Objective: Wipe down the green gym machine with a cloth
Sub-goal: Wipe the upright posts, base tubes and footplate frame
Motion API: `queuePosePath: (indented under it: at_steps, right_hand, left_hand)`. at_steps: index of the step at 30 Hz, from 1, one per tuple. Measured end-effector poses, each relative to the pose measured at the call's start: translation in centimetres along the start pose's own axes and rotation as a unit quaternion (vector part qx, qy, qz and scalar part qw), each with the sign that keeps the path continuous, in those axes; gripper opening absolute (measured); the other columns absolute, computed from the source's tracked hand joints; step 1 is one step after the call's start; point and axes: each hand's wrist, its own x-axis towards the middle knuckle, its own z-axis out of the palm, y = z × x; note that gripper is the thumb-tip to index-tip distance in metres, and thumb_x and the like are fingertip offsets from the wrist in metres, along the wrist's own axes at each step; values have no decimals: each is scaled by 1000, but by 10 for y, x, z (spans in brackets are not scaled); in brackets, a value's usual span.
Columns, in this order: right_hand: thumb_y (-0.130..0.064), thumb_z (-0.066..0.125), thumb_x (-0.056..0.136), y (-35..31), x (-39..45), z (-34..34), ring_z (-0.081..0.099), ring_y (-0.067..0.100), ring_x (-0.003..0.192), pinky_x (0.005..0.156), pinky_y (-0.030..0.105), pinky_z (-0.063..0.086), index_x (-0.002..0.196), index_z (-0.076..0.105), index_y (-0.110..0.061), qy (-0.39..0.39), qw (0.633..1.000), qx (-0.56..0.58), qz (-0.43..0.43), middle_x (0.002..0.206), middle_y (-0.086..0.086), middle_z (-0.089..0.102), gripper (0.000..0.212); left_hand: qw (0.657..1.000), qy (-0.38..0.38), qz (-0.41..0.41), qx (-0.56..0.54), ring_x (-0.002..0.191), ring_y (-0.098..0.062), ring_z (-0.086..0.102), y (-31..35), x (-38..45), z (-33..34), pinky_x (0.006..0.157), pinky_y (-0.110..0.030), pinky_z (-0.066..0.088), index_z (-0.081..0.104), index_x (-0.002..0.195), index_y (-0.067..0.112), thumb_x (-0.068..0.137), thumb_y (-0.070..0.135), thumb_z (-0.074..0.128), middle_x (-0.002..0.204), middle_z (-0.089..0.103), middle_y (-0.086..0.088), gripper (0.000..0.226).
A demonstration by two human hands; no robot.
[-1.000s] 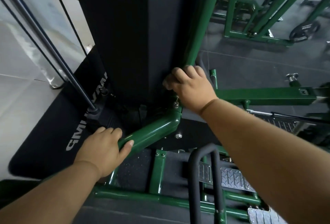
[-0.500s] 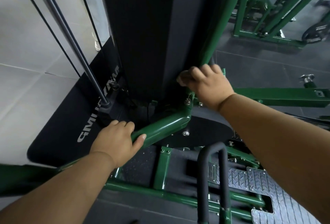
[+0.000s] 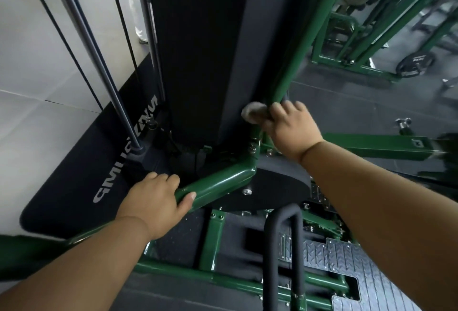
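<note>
Wiping is under way at the foot of the green gym machine [image 3: 218, 184], which fills the middle of the view and stands on a dark floor mat [image 3: 74, 174]. A small grey cloth [image 3: 252, 111] is pressed against the slanted green upright [image 3: 304, 45], just above the joint where that upright meets the low angled bar [image 3: 223, 181]. Judged from this position, work is at the lower frame; the long run of the upright above, the bottom crossbars [image 3: 223, 278] and the side arm [image 3: 376, 146] show no sign either way and probably remain to be done.

Right hand [image 3: 291, 128]: fingers curled round the cloth, holding it bunched against the upright; only one end of the cloth shows past the fingers.

Left hand [image 3: 153, 201]: closed grip on the low angled bar, thumb [image 3: 188, 199] lying along the near side, apparently as a brace. It holds no cloth.

Other green frames [image 3: 371, 45] stand well apart at upper right.
</note>
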Motion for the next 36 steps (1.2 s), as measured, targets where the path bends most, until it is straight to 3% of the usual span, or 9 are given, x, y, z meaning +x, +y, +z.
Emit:
queuePosePath:
  at_steps: [4,6,10,12,17,21,24,30,36]
  right_hand:
    - [-23,64,92,38,34,-56,54,34,78,69,42,37,138,64,-38,56,990,-24,128,91,12,54,49]
    - [-22,66,88,32,41,-62,55,35,79,69,41,39,137,66,-36,52,985,-20,160,92,13,55,51]
    - [-15,72,76,3,22,-37,56,34,76,68,41,43,119,76,-23,-97,993,-9,69,92,12,58,44]
    - [-14,72,73,2,26,-44,56,34,74,67,41,44,107,79,-20,-143,987,-14,64,90,12,58,35]
    - [-20,68,85,39,68,-101,58,35,76,65,40,46,130,69,-35,-44,987,-18,156,93,9,58,48]
    - [-27,74,91,61,89,-128,58,36,76,61,43,50,125,71,-35,-7,983,-15,181,92,10,58,35]
    - [-29,73,91,60,89,-132,57,36,79,66,44,49,131,67,-38,-25,980,-16,197,97,10,57,42]
    - [-33,75,89,78,117,-166,56,35,79,68,44,48,130,66,-42,0,966,-38,255,98,8,57,42]
    - [-37,70,91,110,146,-215,58,35,78,66,42,46,124,69,-41,15,964,-39,262,96,8,56,33]
  left_hand:
    - [1000,3,0,-10,92,-12,46,0,0,-1,67,-26,41,60,107,27,94,76,10,87,52,11,71]
    - [1000,-15,-4,-15,94,-12,44,1,1,-3,70,-26,41,59,110,27,95,75,12,89,52,11,69]
    - [999,-34,-5,-25,98,-12,45,0,3,-5,76,-27,46,58,115,29,91,78,3,95,54,12,77]
    - [998,-54,2,-15,102,-14,47,-2,3,-7,87,-31,49,57,121,30,93,77,2,101,55,10,77]
    - [991,-129,-1,21,123,-20,45,5,1,-24,109,-38,39,48,142,31,102,71,8,131,53,3,69]
    - [983,-183,-3,-5,125,-21,44,9,3,-51,109,-38,40,54,141,27,103,72,14,135,51,1,71]
    - [982,-156,-7,-108,123,-20,46,0,17,-94,107,-38,43,58,136,30,103,70,27,134,53,4,61]
    - [972,-23,-26,-232,123,-18,54,17,39,-192,104,-38,50,57,140,31,99,61,52,133,57,7,52]
    - [974,31,-16,-226,121,-14,54,40,19,-264,102,-36,51,56,140,33,98,59,56,126,60,12,50]
